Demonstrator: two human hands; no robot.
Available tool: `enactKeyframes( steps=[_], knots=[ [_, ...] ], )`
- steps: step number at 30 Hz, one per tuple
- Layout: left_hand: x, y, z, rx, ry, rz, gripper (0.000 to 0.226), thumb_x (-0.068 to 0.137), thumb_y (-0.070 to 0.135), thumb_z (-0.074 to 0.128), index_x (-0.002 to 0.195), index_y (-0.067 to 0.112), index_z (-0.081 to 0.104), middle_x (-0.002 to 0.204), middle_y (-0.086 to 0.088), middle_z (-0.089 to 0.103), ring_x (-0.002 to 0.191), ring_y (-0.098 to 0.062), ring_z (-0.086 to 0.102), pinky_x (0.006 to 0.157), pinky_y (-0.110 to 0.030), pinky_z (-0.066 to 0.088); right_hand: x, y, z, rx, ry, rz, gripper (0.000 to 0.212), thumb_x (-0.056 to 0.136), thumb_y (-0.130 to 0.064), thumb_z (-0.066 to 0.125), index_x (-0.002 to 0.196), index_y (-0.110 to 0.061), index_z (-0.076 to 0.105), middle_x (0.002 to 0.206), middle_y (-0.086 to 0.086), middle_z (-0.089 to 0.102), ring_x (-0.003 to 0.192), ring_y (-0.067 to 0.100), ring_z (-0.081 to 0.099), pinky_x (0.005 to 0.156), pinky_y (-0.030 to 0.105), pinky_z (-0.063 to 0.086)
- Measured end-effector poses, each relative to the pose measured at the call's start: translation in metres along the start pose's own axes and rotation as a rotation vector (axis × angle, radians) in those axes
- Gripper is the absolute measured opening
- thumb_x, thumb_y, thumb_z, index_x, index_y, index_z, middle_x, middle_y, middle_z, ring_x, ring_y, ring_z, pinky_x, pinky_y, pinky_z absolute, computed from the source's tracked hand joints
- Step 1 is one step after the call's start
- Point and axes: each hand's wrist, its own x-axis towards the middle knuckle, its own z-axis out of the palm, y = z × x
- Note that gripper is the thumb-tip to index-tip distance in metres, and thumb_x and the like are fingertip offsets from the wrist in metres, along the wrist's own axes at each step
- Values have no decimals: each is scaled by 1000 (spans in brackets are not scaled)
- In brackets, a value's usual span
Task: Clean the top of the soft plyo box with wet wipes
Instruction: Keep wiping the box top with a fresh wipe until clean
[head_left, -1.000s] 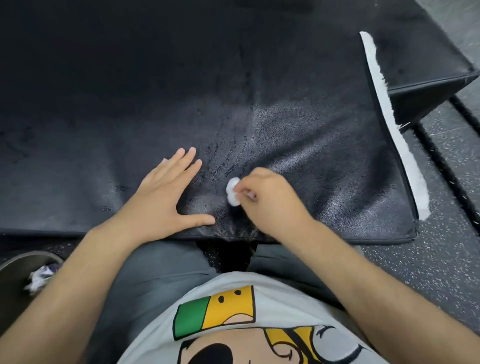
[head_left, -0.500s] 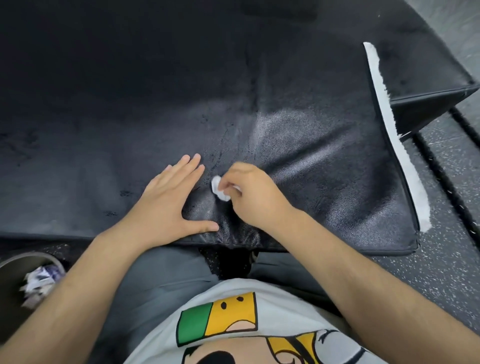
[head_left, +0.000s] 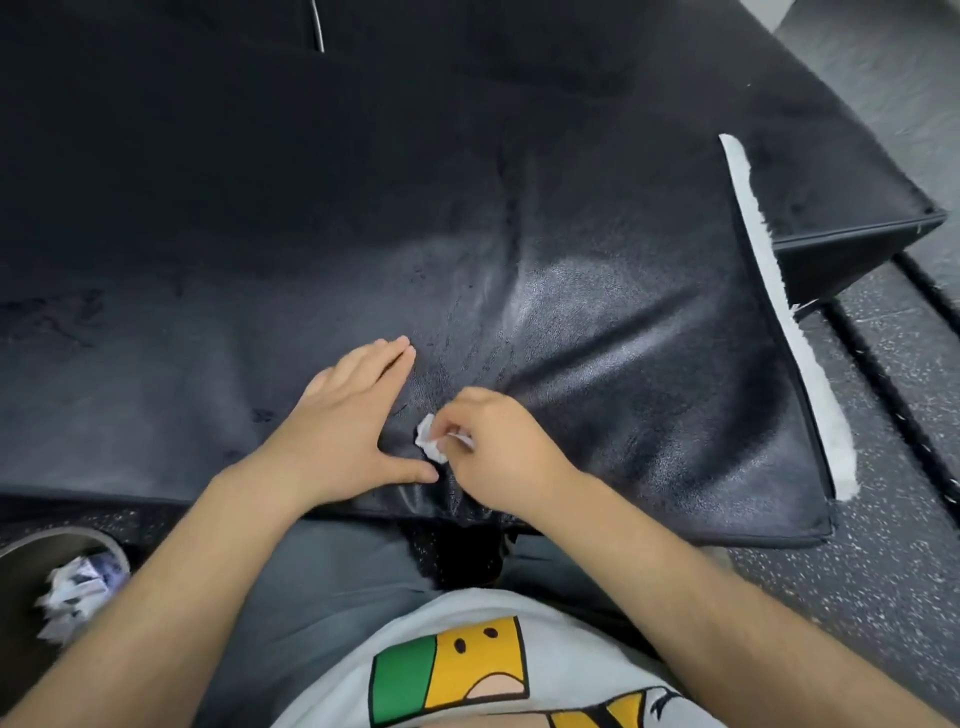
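Note:
The black soft plyo box (head_left: 597, 332) fills most of the view, its vinyl top shiny and creased near the front edge. My right hand (head_left: 498, 452) pinches a small balled-up white wet wipe (head_left: 430, 446) and presses it on the box top close to the near edge. My left hand (head_left: 343, 426) lies flat on the box just left of the wipe, fingers straight and thumb spread toward the wipe.
A white fuzzy strip (head_left: 784, 312) runs along the box's right edge. A second black box corner (head_left: 852, 244) sits behind it at the right. A round bin (head_left: 47, 582) with crumpled used wipes stands on the speckled floor (head_left: 893, 509) at lower left.
My right hand has moved the wipe a little to the left and back toward the near edge, closer to my left thumb. My left hand stays flat in place.

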Motion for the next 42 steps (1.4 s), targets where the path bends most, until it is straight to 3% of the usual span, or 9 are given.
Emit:
enactKeyframes(
  steps=[2,5,9,14,18,23,28,37,42],
  knots=[
    [19,4,-15,61,28,-8,127,67,79,66,159,20,2,166,9,-5,150,-8,-9,120,-31,1,20,0,-3,0,64,14,16,84,-5,61,84,-15,74,91,4,61,86,24,60,81,40,51],
    [45,-1,-30,170,3,-33,136,64,85,63,159,16,-6,165,5,-18,150,-14,-21,121,-33,-8,37,-1,-3,-19,247,47,14,86,-4,60,84,-11,73,90,9,59,87,31,59,75,43,51],
    [50,-16,-28,177,-68,-57,143,55,97,46,157,17,-16,161,6,-30,146,-14,-31,122,-37,-11,12,-8,0,-63,230,31,18,89,-5,58,92,-14,74,88,7,56,86,32,57,72,41,52],
    [54,-19,-26,156,-77,-57,144,52,97,45,156,19,-17,160,9,-31,145,-11,-32,123,-37,-11,34,31,-31,-81,494,307,19,87,0,56,86,-12,71,88,2,51,83,32,56,69,34,45],
    [53,-20,-22,137,-67,-51,144,52,96,46,157,20,-16,160,10,-31,144,-9,-35,120,-34,-15,21,5,-3,-93,275,65,15,84,-3,58,84,-11,72,87,12,60,83,37,58,74,47,53],
    [55,-19,-23,144,-70,-51,144,52,98,44,157,20,-16,160,10,-30,145,-10,-33,120,-34,-16,41,46,-32,-68,532,231,16,88,-1,59,89,-7,74,91,12,60,84,36,58,74,42,51],
    [55,-18,-22,154,-81,-59,143,52,98,42,156,21,-20,159,10,-34,143,-10,-37,120,-35,-18,27,16,2,2,354,77,18,88,-2,59,84,-11,74,88,6,60,84,30,58,73,40,51],
    [52,-22,-20,107,-41,-37,140,58,94,51,157,21,-16,160,12,-31,143,-7,-36,120,-33,-18,72,7,-21,-41,325,57,21,84,4,54,79,-12,67,92,7,59,94,30,55,81,46,50],
    [53,-25,-16,99,-16,-33,138,59,95,48,156,24,-20,157,14,-36,139,-4,-41,118,-32,-20,49,7,-15,-103,227,7,21,89,1,55,94,-12,71,100,4,61,99,27,52,83,41,48]
  ],
)
